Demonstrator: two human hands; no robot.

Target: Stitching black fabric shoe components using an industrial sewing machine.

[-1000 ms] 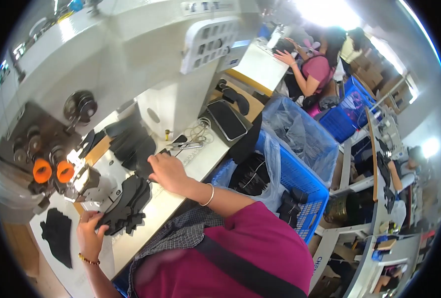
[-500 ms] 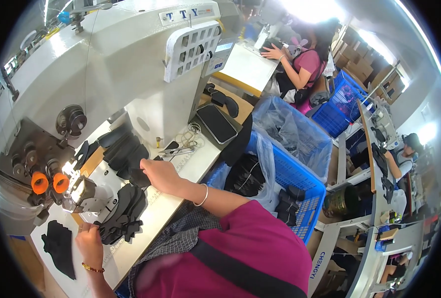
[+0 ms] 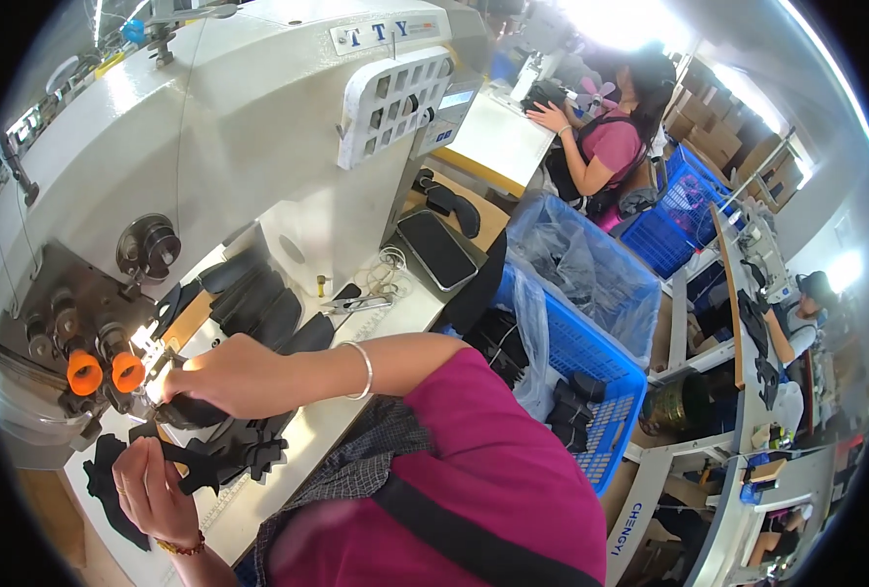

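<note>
My left hand (image 3: 151, 489) is closed on a black fabric piece (image 3: 188, 460) with a notched end, at the front left of the white sewing machine (image 3: 258, 117). More black cut pieces (image 3: 112, 494) lie on the table beside that hand. My right hand (image 3: 234, 380) reaches to the machine's sewing head, fingers bent together beside two orange cups (image 3: 84, 374). What those fingertips grip is hidden. A dark curved piece (image 3: 190, 413) shows just under the right hand. Black notched pieces (image 3: 249, 452) lie in a pile below it.
Behind my right hand lie more black strips (image 3: 253, 305), scissors (image 3: 358, 301) and a phone (image 3: 436, 249). To the right stand a blue crate (image 3: 591, 421) holding black bundles and a plastic-lined crate (image 3: 591, 245). A co-worker (image 3: 611, 147) sits at another machine.
My right hand has moved left from beside the strips to the sewing head. My left hand has shifted slightly down and left, now with a black piece raised in it.
</note>
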